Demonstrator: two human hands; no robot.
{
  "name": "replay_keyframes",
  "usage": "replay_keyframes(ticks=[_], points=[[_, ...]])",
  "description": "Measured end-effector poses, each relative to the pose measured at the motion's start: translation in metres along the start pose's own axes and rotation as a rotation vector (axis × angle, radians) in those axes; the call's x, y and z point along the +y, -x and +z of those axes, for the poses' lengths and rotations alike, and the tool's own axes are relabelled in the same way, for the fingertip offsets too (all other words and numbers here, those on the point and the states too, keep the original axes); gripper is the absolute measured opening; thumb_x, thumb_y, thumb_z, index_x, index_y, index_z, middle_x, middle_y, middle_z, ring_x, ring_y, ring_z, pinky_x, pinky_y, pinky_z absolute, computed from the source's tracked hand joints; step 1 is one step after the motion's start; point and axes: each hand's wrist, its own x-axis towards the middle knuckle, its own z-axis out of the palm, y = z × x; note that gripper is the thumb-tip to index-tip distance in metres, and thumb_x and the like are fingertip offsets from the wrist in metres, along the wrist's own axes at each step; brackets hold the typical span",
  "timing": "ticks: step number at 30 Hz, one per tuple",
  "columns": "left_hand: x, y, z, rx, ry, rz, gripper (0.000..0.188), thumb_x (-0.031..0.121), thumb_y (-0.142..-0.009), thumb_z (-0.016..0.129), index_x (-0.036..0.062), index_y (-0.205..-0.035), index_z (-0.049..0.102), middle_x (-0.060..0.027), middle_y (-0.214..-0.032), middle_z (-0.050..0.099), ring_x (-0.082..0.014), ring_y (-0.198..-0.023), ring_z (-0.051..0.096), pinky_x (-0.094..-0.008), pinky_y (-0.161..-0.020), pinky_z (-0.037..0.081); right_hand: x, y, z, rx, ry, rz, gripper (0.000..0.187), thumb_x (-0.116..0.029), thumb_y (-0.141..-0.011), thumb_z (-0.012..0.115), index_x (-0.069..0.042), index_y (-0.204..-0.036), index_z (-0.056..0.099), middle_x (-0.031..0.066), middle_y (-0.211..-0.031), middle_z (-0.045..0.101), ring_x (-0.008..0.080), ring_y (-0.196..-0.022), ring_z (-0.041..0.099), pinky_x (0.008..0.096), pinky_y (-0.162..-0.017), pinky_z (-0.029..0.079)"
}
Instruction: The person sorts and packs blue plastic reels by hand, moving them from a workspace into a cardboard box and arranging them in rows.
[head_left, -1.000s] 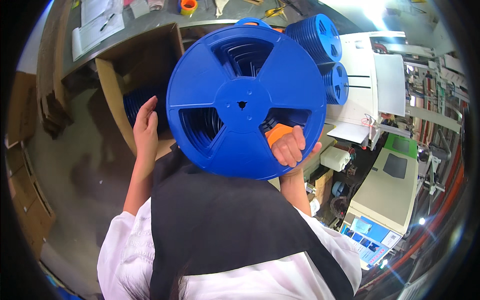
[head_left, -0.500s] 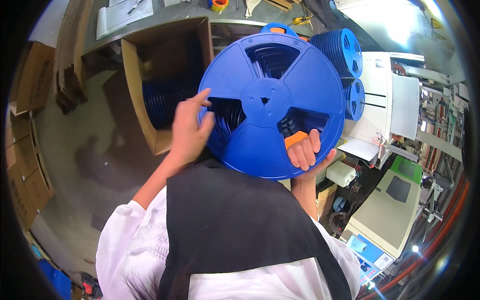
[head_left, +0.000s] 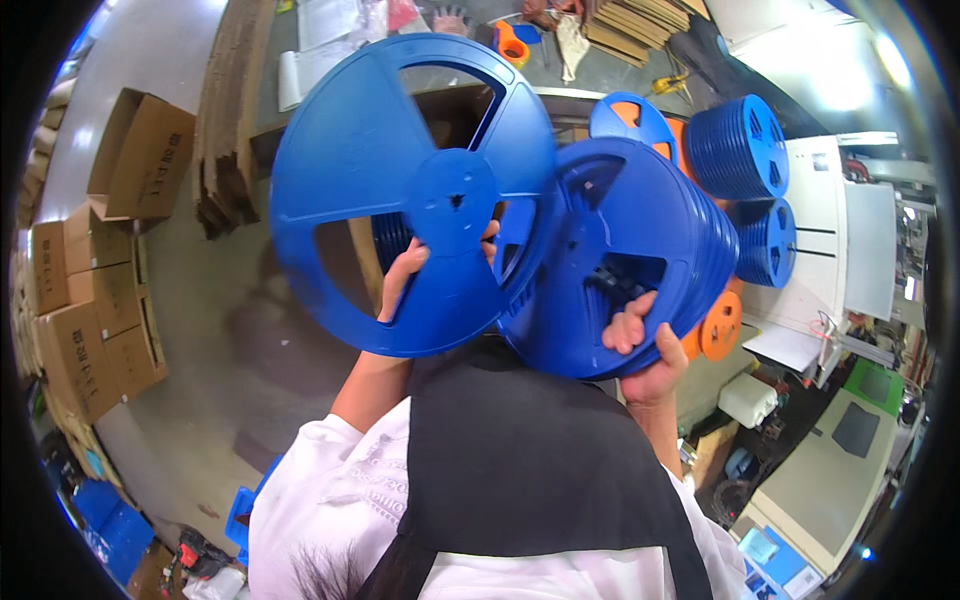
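My left hand [head_left: 403, 272] grips a single blue plastic reel [head_left: 440, 290] through its cut-out windows. The reel is tilted toward me, with a small keyed hole at its hub. Beside it on the right, my right hand [head_left: 648, 355] is closed on the lower rim of a stack of blue reels [head_left: 625, 185], fingers hooked into a window of the front one. The single reel overlaps the stack's left edge. Behind it, a cardboard box [head_left: 364, 255] with dark blue reels [head_left: 390, 238] inside is mostly hidden.
More blue reel stacks [head_left: 765, 150] stand at the right, with an orange reel [head_left: 721, 325] below. On the grey bench [head_left: 545, 75] lie orange tape [head_left: 511, 45] and cardboard sheets [head_left: 630, 30]. Cartons [head_left: 95, 330] are piled at far left. A beige machine [head_left: 820, 490] stands at lower right.
My left hand has taken hold of one reel and moved it left, apart from the stack. My right hand still holds the stack, now further right in view. The whole view has shifted.
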Motion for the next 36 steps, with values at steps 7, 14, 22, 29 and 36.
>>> replay_keyframes(ticks=[7, 14, 22, 29, 36], points=[[-0.003, 0.025, -0.029, -0.096, 0.507, -0.117, 0.078, 0.052, -0.086, 0.054, -0.0047, -0.137, 0.036, -0.0207, -0.114, 0.061, -0.0328, -0.106, 0.061, -0.0409, -0.092, 0.051, 0.0, -0.006, -0.015, 0.077, -0.097, -0.018, 0.023, -0.023, -0.086, 0.056, -0.006, -0.099, 0.049, 0.0003, -0.071, 0.043, 0.0128, -0.063, 0.042, 0.0309, -0.065, 0.037], [-0.01, 0.026, -0.03, 0.019, 0.483, -0.148, 0.081, 0.055, -0.086, 0.053, -0.0046, -0.138, 0.035, -0.0197, -0.111, 0.062, -0.0329, -0.106, 0.061, -0.0403, -0.092, 0.052, -0.002, 0.002, -0.025, 0.107, -0.168, -0.025, 0.021, -0.022, -0.087, 0.055, -0.006, -0.1, 0.049, -0.0006, -0.072, 0.043, 0.0114, -0.064, 0.042, 0.0292, -0.066, 0.037], [-0.015, 0.013, -0.029, -0.023, 0.526, -0.089, 0.068, 0.045, -0.093, 0.046, -0.0016, -0.14, 0.034, -0.0221, -0.131, 0.05, -0.0304, -0.107, 0.061, -0.043, -0.092, 0.052, -0.004, 0.001, -0.035, 0.132, -0.177, -0.015, 0.022, -0.021, -0.086, 0.054, -0.006, -0.102, 0.049, -0.0004, -0.073, 0.042, 0.0118, -0.066, 0.042, 0.0296, -0.068, 0.037], [-0.031, -0.011, -0.072, 0.03, 0.51, -0.116, 0.065, 0.042, -0.093, 0.047, -0.0019, -0.14, 0.036, -0.0223, -0.128, 0.053, -0.0313, -0.108, 0.06, -0.0424, -0.093, 0.051, -0.008, -0.001, -0.046, 0.161, -0.172, 0.006, 0.023, -0.02, -0.086, 0.054, -0.005, -0.103, 0.05, 0.0002, -0.075, 0.042, 0.012, -0.067, 0.042, 0.0296, -0.071, 0.038], [-0.09, -0.079, -0.187, 0.533, -0.072, -0.157, 0.041, 0.033, -0.081, 0.066, 0.0138, -0.115, 0.054, -0.0082, -0.086, 0.062, -0.0224, -0.077, 0.062, -0.0354, -0.073, 0.055, -0.015, -0.007, -0.07, 0.259, -0.203, 0.032, 0.025, -0.02, -0.084, 0.056, -0.005, -0.104, 0.052, -0.0005, -0.073, 0.044, 0.0123, -0.066, 0.043, 0.0301, -0.069, 0.038]])
